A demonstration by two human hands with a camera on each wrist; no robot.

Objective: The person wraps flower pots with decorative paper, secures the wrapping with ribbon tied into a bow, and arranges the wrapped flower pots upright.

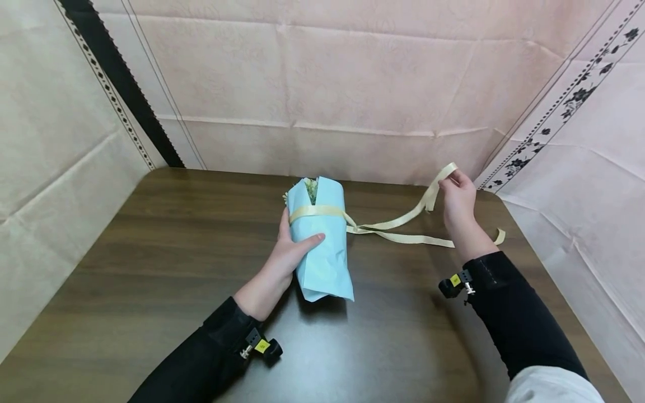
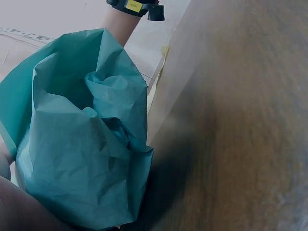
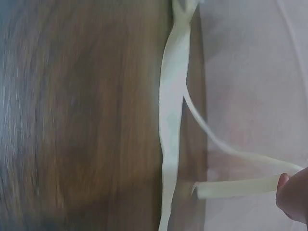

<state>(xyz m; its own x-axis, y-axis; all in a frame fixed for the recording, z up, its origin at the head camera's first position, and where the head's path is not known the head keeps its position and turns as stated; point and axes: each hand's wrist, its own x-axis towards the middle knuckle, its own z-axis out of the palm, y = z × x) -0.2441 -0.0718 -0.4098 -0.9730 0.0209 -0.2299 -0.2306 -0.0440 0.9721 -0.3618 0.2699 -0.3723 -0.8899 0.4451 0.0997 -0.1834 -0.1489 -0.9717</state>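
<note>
A bouquet wrapped in light blue paper (image 1: 325, 252) is in the middle of the head view, with small pale flowers (image 1: 312, 190) showing at its far end. A cream ribbon (image 1: 317, 211) circles it and crosses at its right side, from where two tails run right. My left hand (image 1: 292, 249) grips the bouquet from the left, thumb across the front. One ribbon tail is pinched in the raised fingertips of my right hand (image 1: 459, 198). Below that wrist passes the other tail (image 1: 413, 239). In the left wrist view the open folded end of the blue paper (image 2: 82, 144) fills the left side.
Under everything lies a brown wooden table (image 1: 201, 224). Pale patterned cloth (image 1: 353, 84) hangs behind it and on both sides, with a black strip (image 1: 126, 84) at the back left. Each sleeve carries a small black wrist camera (image 1: 264, 347).
</note>
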